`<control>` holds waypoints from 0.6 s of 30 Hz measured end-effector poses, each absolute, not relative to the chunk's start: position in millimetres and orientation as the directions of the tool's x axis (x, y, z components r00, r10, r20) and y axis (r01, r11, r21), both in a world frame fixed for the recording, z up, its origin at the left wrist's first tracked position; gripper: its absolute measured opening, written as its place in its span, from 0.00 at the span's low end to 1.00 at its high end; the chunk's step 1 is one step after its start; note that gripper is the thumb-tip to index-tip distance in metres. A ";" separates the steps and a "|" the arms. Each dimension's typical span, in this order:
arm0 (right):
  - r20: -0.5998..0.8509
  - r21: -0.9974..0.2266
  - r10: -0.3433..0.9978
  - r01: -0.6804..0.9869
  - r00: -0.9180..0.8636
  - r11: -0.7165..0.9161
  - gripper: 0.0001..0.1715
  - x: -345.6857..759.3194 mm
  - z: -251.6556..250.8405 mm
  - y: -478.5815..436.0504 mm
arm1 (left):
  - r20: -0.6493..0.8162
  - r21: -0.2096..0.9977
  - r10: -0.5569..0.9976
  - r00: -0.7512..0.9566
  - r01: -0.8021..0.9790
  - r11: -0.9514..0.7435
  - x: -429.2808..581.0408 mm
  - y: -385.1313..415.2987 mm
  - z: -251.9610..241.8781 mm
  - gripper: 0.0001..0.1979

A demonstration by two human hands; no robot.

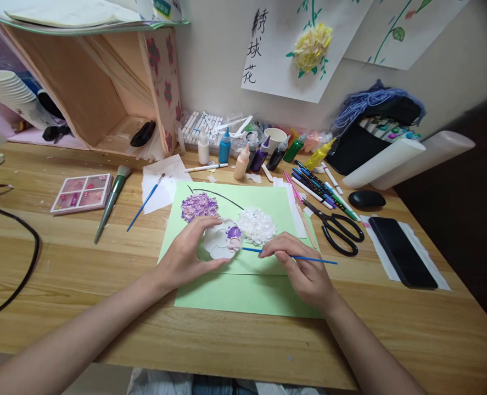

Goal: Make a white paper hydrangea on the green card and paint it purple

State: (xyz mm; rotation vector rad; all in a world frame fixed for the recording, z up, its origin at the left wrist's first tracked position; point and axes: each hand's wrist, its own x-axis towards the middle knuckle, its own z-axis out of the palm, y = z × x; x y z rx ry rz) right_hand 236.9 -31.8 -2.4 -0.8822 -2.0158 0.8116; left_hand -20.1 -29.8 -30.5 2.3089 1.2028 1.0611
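Note:
My left hand grips the edge of a white flower-shaped paint palette between thumb and fingers. Purple and pale pink paint lie in wells on the palette's right side. In my right hand is a thin blue paintbrush, its tip at the palette's right edge by the pink paint. Under both hands lies light green paper. On it sit a purple-and-pink ruffled flower and a white ruffled flower, with a dark curved line drawn between them. The palette covers part of the paper.
Black scissors, pens and a phone lie to the right. Paint bottles stand along the back. At left are a large brush, another blue brush, a pink palette case and a black cable.

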 end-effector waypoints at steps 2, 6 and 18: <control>0.406 -0.761 0.785 0.302 -0.467 0.573 0.13 237.0 -2.0 -32.2 | 0.460 0.582 0.807 0.370 0.561 -0.589 -20.1 -29.6 -30.2 0.31; 0.442 -0.744 0.773 0.295 -0.455 0.599 0.13 235.7 -0.6 -33.0 | 0.459 0.581 0.806 0.373 0.561 -0.590 -19.6 -29.1 -29.3 0.31; 0.458 -0.707 0.745 0.310 -0.484 0.636 0.13 234.8 2.0 -34.5 | 0.468 0.581 0.802 0.371 0.555 -0.595 -18.9 -28.9 -29.8 0.31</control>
